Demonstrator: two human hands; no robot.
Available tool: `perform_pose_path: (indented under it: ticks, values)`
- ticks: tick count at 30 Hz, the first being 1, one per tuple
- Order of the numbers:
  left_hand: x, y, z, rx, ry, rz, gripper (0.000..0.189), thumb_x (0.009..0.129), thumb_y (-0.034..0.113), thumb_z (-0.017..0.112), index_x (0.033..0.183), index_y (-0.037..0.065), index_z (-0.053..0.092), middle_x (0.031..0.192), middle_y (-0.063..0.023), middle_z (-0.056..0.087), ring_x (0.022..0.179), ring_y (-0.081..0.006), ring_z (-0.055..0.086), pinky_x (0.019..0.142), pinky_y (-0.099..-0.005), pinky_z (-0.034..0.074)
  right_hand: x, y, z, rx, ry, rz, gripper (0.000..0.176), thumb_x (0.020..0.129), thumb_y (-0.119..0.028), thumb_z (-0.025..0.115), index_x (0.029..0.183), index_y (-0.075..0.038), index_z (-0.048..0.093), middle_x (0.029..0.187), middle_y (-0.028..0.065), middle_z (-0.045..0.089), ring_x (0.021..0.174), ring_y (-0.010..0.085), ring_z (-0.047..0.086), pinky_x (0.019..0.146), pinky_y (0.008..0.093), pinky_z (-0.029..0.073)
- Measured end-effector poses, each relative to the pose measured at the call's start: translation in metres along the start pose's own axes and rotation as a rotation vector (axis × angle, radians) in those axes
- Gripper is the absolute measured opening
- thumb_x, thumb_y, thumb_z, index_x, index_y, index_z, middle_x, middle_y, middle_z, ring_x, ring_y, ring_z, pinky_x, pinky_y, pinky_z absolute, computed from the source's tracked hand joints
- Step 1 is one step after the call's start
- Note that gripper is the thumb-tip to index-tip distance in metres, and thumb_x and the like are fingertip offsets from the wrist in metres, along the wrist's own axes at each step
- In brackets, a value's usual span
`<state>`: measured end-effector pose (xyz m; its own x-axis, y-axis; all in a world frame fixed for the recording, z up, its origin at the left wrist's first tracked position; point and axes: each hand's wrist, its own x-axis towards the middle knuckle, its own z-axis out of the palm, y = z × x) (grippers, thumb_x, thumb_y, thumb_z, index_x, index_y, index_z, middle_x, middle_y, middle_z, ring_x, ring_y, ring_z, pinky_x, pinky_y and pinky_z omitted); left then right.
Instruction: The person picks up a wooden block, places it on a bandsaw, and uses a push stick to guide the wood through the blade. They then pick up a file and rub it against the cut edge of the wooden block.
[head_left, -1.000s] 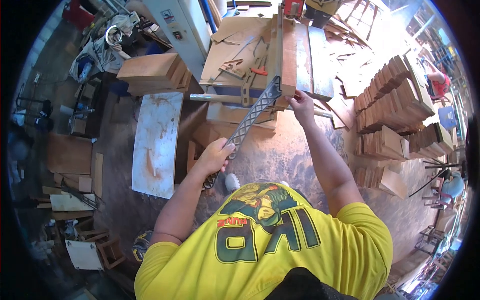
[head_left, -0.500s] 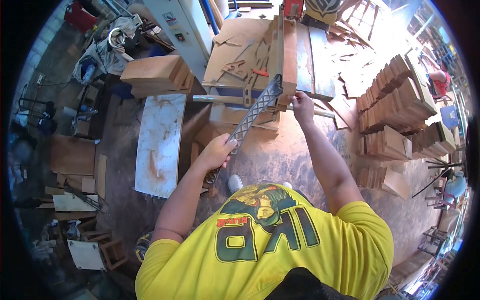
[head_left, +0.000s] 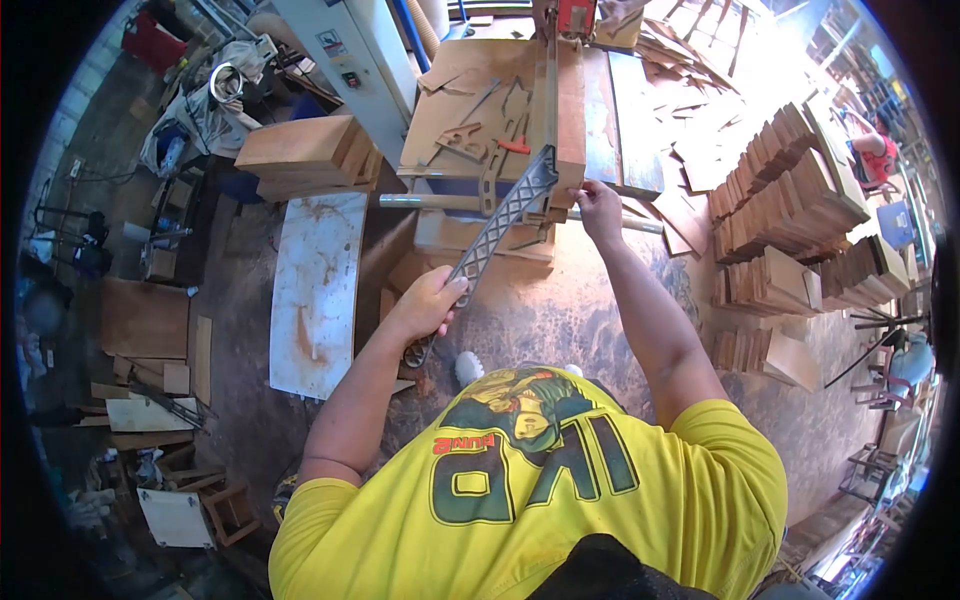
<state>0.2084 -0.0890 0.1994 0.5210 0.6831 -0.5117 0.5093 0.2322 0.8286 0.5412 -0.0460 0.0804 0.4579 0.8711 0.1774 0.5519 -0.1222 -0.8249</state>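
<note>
My left hand (head_left: 430, 303) is wrapped round the lower part of a long dark bar with a lattice pattern (head_left: 490, 238). The bar slants up to the right, its far end against the near end of a wooden board (head_left: 570, 118) on the saw table. At that board's lower near corner, the fingers of my right hand (head_left: 600, 212) are pinched together, partly hidden. Left of the board, a curved wooden piece (head_left: 490, 180), an orange-handled tool (head_left: 513, 146) and several offcuts lie on the worktop (head_left: 425, 120).
A grey machine cabinet (head_left: 350, 60) stands behind left. Stacked curved wooden blocks (head_left: 300, 145) sit beside a pale panel (head_left: 315, 290). Several stacks of cut wood (head_left: 765, 190) stand at right, near scattered thin offcuts (head_left: 690, 225). Another person (head_left: 875, 155) is at far right.
The whole scene has shifted slightly left in view. Both hands keep about the same place and hold, the bar still slanting against the board.
</note>
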Motion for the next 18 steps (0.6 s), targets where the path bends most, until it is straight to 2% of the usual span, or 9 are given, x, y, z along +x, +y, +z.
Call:
perform_pose_path:
  ticks: [7, 9, 12, 18]
  values:
    - [0.006, -0.006, 0.003, -0.003, 0.037, -0.005, 0.025, 0.101, 0.029, 0.047, 0.092, 0.005, 0.051, 0.069, 0.0013, 0.045, 0.051, -0.0063, 0.043, 0.042, -0.0225, 0.042, 0.003, 0.006, 0.003, -0.005, -0.001, -0.002, 0.023, 0.083, -0.018, 0.071, 0.096, 0.001, 0.071, 0.079, 0.0147, 0.070, 0.072, 0.0225, 0.066, 0.069, 0.0340, 0.050]
    - [0.007, -0.008, 0.002, -0.009, 0.040, -0.004, 0.025, 0.101, 0.029, 0.047, 0.092, 0.005, 0.051, 0.069, 0.0013, 0.046, 0.051, -0.0063, 0.044, 0.042, -0.0225, 0.042, 0.003, 0.009, 0.006, -0.010, 0.064, -0.078, 0.023, 0.083, -0.018, 0.071, 0.095, 0.001, 0.071, 0.083, 0.0163, 0.070, 0.076, 0.0252, 0.067, 0.072, 0.0350, 0.051]
    - [0.010, -0.008, -0.001, 0.000, 0.026, -0.031, 0.025, 0.101, 0.028, 0.047, 0.091, 0.006, 0.051, 0.069, 0.0013, 0.046, 0.053, -0.0062, 0.044, 0.043, -0.0225, 0.042, 0.004, 0.009, 0.006, -0.013, 0.058, -0.059, 0.020, 0.082, -0.017, 0.072, 0.095, -0.002, 0.072, 0.088, 0.0159, 0.070, 0.083, 0.0275, 0.068, 0.076, 0.0379, 0.051]
    - [0.016, -0.012, -0.003, -0.034, 0.014, -0.021, 0.024, 0.100, 0.028, 0.048, 0.091, 0.006, 0.051, 0.069, 0.0013, 0.046, 0.052, -0.0065, 0.044, 0.043, -0.0225, 0.042, 0.008, 0.011, 0.006, -0.024, 0.052, -0.057, 0.023, 0.082, -0.020, 0.072, 0.094, 0.000, 0.072, 0.087, 0.0172, 0.070, 0.082, 0.0270, 0.068, 0.075, 0.0363, 0.050]
